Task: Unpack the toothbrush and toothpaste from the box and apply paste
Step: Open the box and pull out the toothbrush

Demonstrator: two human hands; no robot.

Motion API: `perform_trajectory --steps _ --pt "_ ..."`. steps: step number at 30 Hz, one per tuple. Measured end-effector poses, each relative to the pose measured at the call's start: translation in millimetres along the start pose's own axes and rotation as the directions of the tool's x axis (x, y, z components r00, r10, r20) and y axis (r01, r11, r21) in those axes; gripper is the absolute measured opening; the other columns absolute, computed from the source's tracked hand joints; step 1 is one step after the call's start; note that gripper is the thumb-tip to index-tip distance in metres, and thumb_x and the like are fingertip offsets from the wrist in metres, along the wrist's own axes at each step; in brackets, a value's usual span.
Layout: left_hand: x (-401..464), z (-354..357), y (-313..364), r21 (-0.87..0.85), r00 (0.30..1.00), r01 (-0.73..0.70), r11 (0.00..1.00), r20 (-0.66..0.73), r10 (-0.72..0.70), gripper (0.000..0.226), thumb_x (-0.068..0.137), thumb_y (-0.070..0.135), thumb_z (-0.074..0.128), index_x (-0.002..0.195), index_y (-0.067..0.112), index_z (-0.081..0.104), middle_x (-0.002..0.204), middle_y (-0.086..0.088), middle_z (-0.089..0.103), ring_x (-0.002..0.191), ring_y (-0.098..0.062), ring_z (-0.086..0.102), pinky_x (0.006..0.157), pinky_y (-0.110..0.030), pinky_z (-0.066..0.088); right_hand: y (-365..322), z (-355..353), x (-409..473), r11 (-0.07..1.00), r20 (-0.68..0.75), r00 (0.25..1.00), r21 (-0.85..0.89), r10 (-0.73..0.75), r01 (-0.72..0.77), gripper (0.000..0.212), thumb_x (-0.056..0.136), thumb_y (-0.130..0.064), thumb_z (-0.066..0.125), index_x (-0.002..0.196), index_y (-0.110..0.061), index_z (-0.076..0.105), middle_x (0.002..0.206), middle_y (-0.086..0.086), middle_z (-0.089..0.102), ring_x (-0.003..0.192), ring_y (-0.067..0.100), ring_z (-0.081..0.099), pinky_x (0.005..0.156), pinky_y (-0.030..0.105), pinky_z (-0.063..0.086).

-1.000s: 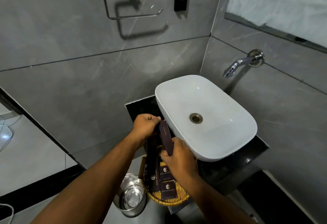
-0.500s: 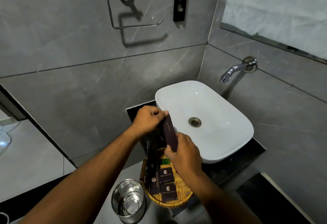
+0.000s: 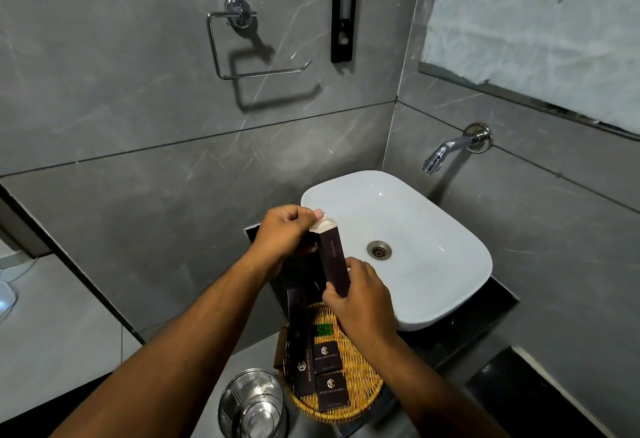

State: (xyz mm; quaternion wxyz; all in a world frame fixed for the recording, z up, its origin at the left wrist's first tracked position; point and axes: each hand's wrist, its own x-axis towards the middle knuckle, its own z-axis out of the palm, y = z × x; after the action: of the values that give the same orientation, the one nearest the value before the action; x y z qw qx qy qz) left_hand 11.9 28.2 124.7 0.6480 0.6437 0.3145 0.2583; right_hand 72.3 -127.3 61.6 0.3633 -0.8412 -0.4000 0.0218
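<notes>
Grey marbled tile walls [image 3: 138, 98], white basin [image 3: 433, 229], chrome tap [image 3: 446, 148], mirror [image 3: 540, 22]

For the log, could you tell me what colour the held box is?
Dark maroon box with gold lettering, seen in the head view.

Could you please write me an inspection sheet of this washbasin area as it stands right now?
Surface: dark counter carrying a white oval ceramic basin, dry as far as seen.
Job's things: long dark-brown cardboard box marked Dental Kit, held upright, top flap open; toothbrush and toothpaste not visible.
Clutter: round woven wicker basket holding more dark boxes; shiny steel bin below.
Grippers: left hand pinches the flap; right hand grips the box's lower end.
Cables: thin white cable at far left.
Surroundings: grey tiled walls, chrome wall tap, chrome towel ring.
</notes>
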Motion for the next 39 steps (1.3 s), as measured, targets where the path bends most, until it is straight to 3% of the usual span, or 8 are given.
perform_trajectory --steps 3,9,15,17,23,29,33,39 --pt "-12.2 2.3 -8.2 0.043 0.998 -0.013 0.999 0.057 0.011 0.027 0.076 0.045 0.074 0.066 0.021 0.069 0.057 0.008 0.068 0.055 -0.004 0.064 0.056 -0.019 0.055 -1.1 1.6 2.0 0.999 -0.021 1.0 0.04 0.019 -0.018 0.047 0.086 -0.041 0.066 0.125 -0.02 0.051 0.118 -0.001 0.063 0.105 0.014 0.062 0.081 0.025 0.06" --pt "-24.7 2.8 -27.6 0.107 0.994 0.0 0.994 0.108 -0.012 0.039 0.083 0.019 0.073 0.047 0.023 0.059 0.046 0.011 0.063 0.044 0.002 0.059 0.043 -0.009 0.042 0.7 -1.1 6.4 0.994 0.067 0.998 0.106 -0.016 0.009 0.047 0.085 -0.041 0.068 0.126 -0.021 0.054 0.113 -0.002 0.063 0.101 0.014 0.064 0.079 0.028 0.061" --pt "-28.8 -3.6 -22.6 0.18 0.988 -0.036 0.983 0.155 0.008 0.025 0.084 0.021 0.072 0.069 0.005 0.059 0.064 -0.007 0.06 0.054 -0.011 0.055 0.05 -0.019 0.043 -14.8 -36.1 52.8 0.921 -0.08 0.993 0.386 0.082 -0.045 0.024 0.086 -0.028 0.069 0.107 -0.017 0.07 0.095 -0.002 0.068 0.079 0.006 0.064 0.068 0.006 0.051" --pt "-30.0 -1.1 -22.9 0.22 0.981 -0.067 0.973 0.191 0.025 0.025 0.083 0.022 0.073 0.063 0.012 0.061 0.058 0.003 0.062 0.053 -0.007 0.057 0.052 -0.018 0.043 -27.2 -46.4 71.1 0.903 0.046 0.995 0.419 0.085 -0.096 0.024 0.085 -0.026 0.069 0.108 -0.018 0.069 0.091 -0.002 0.067 0.082 0.018 0.068 0.071 0.029 0.056" --pt "-35.1 5.6 -16.5 0.316 0.975 -0.092 0.944 0.222 0.02 0.012 0.084 0.025 0.07 0.074 0.019 0.065 0.069 0.004 0.066 0.066 -0.01 0.063 0.066 -0.028 0.05 -31.1 -61.4 96.5 0.894 0.375 0.927 0.41 0.015 -0.181 0.014 0.087 -0.004 0.059 0.091 -0.014 0.068 0.07 0.004 0.065 0.046 0.011 0.058 0.037 0.02 0.045" --pt "-49.4 -0.2 -23.2 0.054 0.939 0.148 0.988 0.305 -0.157 0.015 0.087 0.021 0.069 0.094 0.012 0.06 0.082 -0.015 0.072 0.066 -0.027 0.069 0.057 -0.032 0.056 -7.7 -55.0 91.4 0.592 0.38 0.897 0.677 0.227 -0.437 0.015 0.091 -0.005 0.055 0.086 -0.009 0.068 0.064 0.008 0.067 0.047 0.012 0.06 0.04 0.019 0.05" --pt "-36.6 -20.2 1.4 0.319 0.892 0.089 0.943 0.395 -0.218 0.016 0.088 0.023 0.067 0.093 0.008 0.065 0.077 -0.014 0.068 0.054 -0.022 0.061 0.046 -0.024 0.049 14.1 -42.5 71.7 0.252 0.552 0.786 0.748 0.279 -0.614 0.011 0.094 -0.003 0.052 0.091 -0.004 0.062 0.069 0.015 0.072 0.058 0.023 0.07 0.045 0.026 0.057" --pt "-13.5 -7.0 54.9 0.866 0.825 -0.233 0.443 0.417 -0.382 0.031 0.09 0.03 0.062 0.119 0.021 0.069 0.068 0.009 0.06 0.035 0.008 0.055 0.033 -0.006 0.037 27.3 -15.3 47.8 -0.03 0.702 0.691 0.705 0.172 -0.709 0.02 0.097 -0.01 0.045 0.101 0.004 0.059 0.074 0.021 0.075 0.059 0.024 0.073 0.05 0.027 0.061"
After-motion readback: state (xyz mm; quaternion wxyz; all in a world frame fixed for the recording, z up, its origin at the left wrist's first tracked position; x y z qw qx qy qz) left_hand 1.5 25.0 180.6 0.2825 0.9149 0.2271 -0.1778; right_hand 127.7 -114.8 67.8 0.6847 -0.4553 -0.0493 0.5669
